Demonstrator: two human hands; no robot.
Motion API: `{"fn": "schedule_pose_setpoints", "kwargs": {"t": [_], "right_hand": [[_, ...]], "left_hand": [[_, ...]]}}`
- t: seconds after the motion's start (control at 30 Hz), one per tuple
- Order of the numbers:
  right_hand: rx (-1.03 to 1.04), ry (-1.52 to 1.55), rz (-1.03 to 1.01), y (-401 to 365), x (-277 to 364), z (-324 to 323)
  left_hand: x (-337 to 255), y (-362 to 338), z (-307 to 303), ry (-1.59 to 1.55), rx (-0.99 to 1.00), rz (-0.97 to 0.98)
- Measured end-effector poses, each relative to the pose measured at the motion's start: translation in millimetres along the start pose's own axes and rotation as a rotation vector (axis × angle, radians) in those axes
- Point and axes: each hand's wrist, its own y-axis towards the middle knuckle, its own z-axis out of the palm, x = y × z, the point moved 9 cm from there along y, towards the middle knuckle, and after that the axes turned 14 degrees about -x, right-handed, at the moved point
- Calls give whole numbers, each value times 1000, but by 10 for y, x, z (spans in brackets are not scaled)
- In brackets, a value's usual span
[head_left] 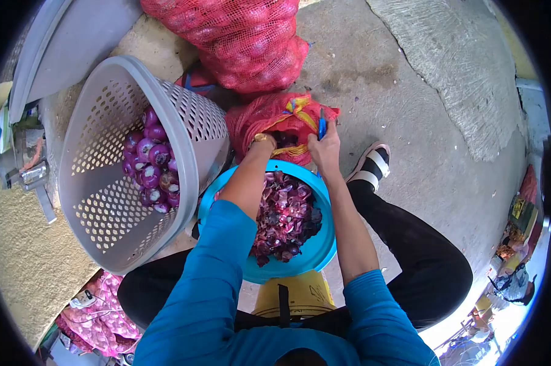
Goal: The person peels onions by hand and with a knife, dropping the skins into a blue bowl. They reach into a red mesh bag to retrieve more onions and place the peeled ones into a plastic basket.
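Note:
My left hand (265, 141) reaches into the mouth of a red mesh sack (251, 116), and its fingers are hidden inside. At the sack's right edge my right hand (326, 148) is closed around a blue-handled knife (322, 125), which points away from me. Dark onions show faintly in the sack's opening, near a yellow tie (298, 108). Below both forearms sits a turquoise basin (328, 238), holding a heap of purple onion skins (287, 213).
To the left a grey perforated basket (193, 183) leans toward me with peeled purple onions (153, 161) inside. A full red mesh sack of onions (251, 43) stands beyond. Between my legs is a yellow container (306, 293). Another onion sack (99, 314) lies at lower left.

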Motion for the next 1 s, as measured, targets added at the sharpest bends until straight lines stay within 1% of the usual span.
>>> {"fn": "schedule_pose_setpoints", "kwargs": {"t": [0.03, 0.07, 0.13, 0.17, 0.2, 0.23, 0.3, 0.37, 0.4, 0.43, 0.47, 0.5, 0.57, 0.6, 0.7, 0.73, 0.8, 0.83, 0.9, 0.93, 1.0], "right_hand": [[2, 29, 15, -15, -55, 28], [9, 31, -17, -6, -111, 46], [21, 23, -15, 9, -106, 28], [34, 13, -12, 18, -107, 14], [39, 12, -8, 6, -69, -18], [38, 23, 3, 18, -27, -36], [39, 28, 21, 26, 63, -127], [16, 28, 76, 95, 168, -210], [-15, 134, 67, 121, 230, -251], [-12, 137, 68, 140, 185, -243], [-29, 86, -20, 179, 177, -245], [-49, 35, -108, 195, 196, -249], [-35, -14, -147, 152, 197, -257], [-17, -64, -181, 139, 198, -245], [-13, -93, -203, 90, 134, -253], [-11, -93, -199, 84, 113, -253], [20, -62, -62, 90, -20, -230], [21, -62, -59, 89, -25, -226], [-50, -28, -78, 115, 10, -271], [-51, -27, -76, 128, 16, -271], [17, -30, -28, 152, -21, -216]], "left_hand": [[-31, -138, 31, 1, 17, 1], [-80, -168, 72, 1, 39, -3], [-94, -116, 85, 7, 64, -4], [-57, -112, 62, 8, 77, -6], [58, -268, 13, 10, 95, -12], [35, -164, 30, 17, 108, -15], [109, -201, 8, 23, 143, -21], [132, -90, -44, 31, 165, -28], [165, -92, -81, 37, 177, -31], [172, -107, -98, 42, 190, -36], [184, 5, -151, 47, 199, -39], [188, -68, -190, 50, 208, -40], [182, -220, -271, 54, 224, -35], [142, -226, -263, 55, 232, -33], [87, -356, -194, 56, 276, -40], [83, -399, -177, 60, 293, -42], [109, -317, -188, 68, 325, -45], [118, -299, -183, 71, 341, -47], [123, -213, -186, 79, 371, -50], [119, -190, -183, 83, 385, -51], [110, -184, -198, 88, 411, -52]]}}
